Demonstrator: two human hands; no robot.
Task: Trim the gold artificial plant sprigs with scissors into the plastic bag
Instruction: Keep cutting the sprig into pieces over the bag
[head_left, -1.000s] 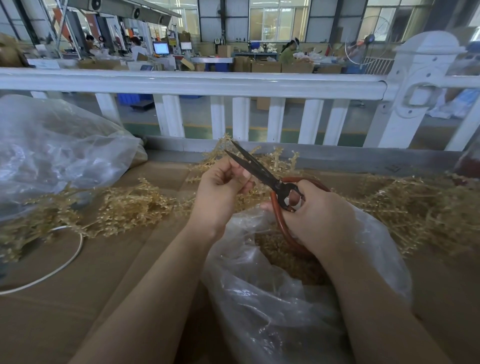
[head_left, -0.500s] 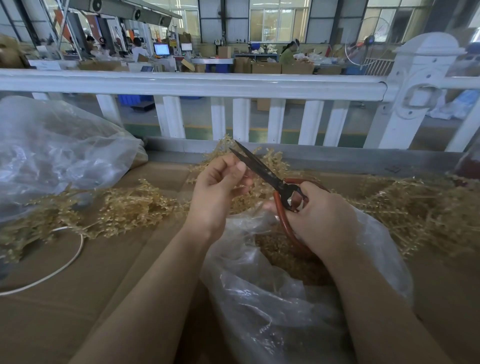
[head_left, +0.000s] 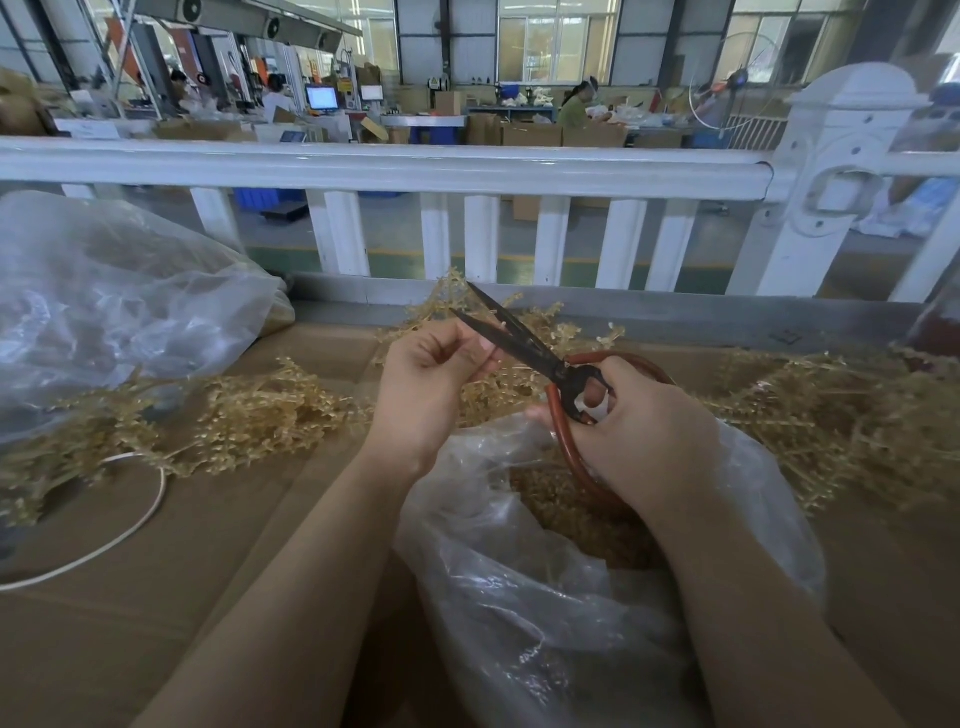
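Note:
My right hand (head_left: 644, 431) grips the red-brown handles of dark scissors (head_left: 511, 338), whose blades are parted and point up-left. My left hand (head_left: 426, 379) pinches a thin sprig stem at the blades; the stem itself is barely visible between thumb and fingers. Below both hands lies the clear plastic bag (head_left: 519, 571), its mouth open, with gold trimmings (head_left: 571, 514) inside. Gold sprigs lie in loose piles on the cardboard at the left (head_left: 249, 415), behind the hands (head_left: 519, 322) and at the right (head_left: 841, 415).
A large clear plastic bag (head_left: 114, 312) bulges at the left. A white cord (head_left: 130, 519) loops on the cardboard surface (head_left: 156, 623). A white railing (head_left: 415, 166) runs across the back, with a factory floor and people beyond.
The scissor blades have opened a little after being nearly together. My left hand has shifted slightly up toward them. The bag and piles have not moved.

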